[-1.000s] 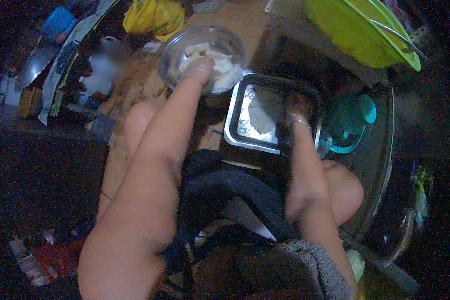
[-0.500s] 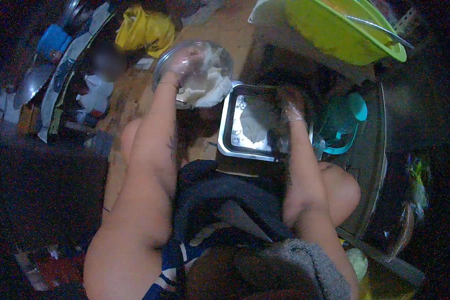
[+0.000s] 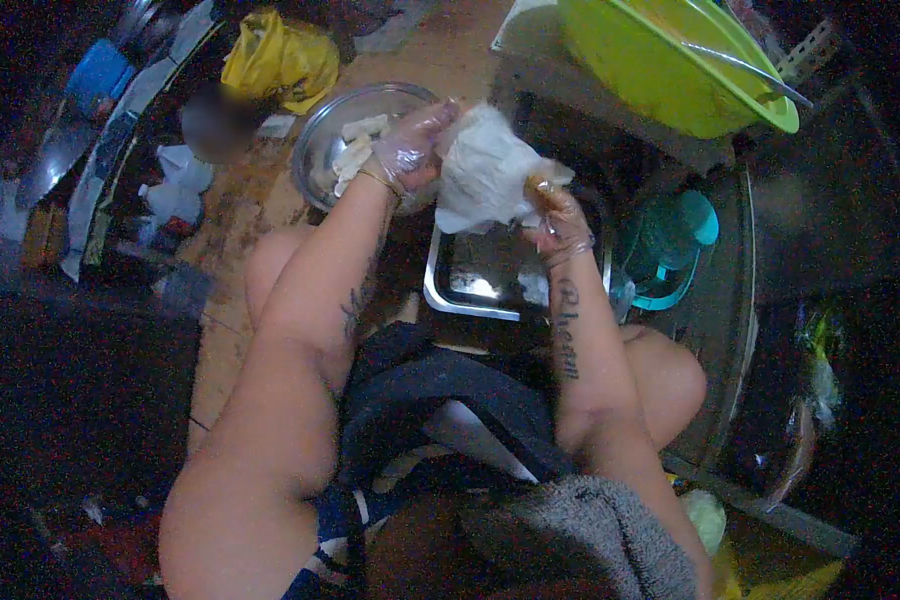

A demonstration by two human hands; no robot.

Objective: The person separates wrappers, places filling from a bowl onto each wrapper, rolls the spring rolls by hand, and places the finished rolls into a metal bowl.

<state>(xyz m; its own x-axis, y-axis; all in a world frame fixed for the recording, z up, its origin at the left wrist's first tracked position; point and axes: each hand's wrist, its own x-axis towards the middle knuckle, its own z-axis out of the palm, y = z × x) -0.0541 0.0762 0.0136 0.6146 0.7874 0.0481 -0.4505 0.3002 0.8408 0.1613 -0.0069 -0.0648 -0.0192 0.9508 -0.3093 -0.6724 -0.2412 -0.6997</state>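
A thin, limp white sheet (image 3: 488,170), whose kind I cannot make out, is stretched between my hands above the tray. My left hand (image 3: 410,152), in a clear plastic glove, is closed at the sheet's left edge, with some fingers hidden behind it. On the opposite edge, my gloved right hand (image 3: 558,215) pinches the sheet; brownish stuff coats its fingertips. Beneath them sits a rectangular metal tray (image 3: 440,282) with a dark, shiny inside. A round metal bowl (image 3: 315,125) stands left of the tray, partly behind my left hand, and holds several pale pieces (image 3: 355,150).
At the back right is a large lime-green basin (image 3: 650,75) with a metal handle across its rim (image 3: 750,70). A teal pitcher (image 3: 675,235) stands right of the tray. The far left has a yellow bag (image 3: 280,60) and white bottles (image 3: 180,185).
My left hand has come out of the bowl and moved right with the white sheet. My right hand has turned inward and taken hold of the sheet's other edge.
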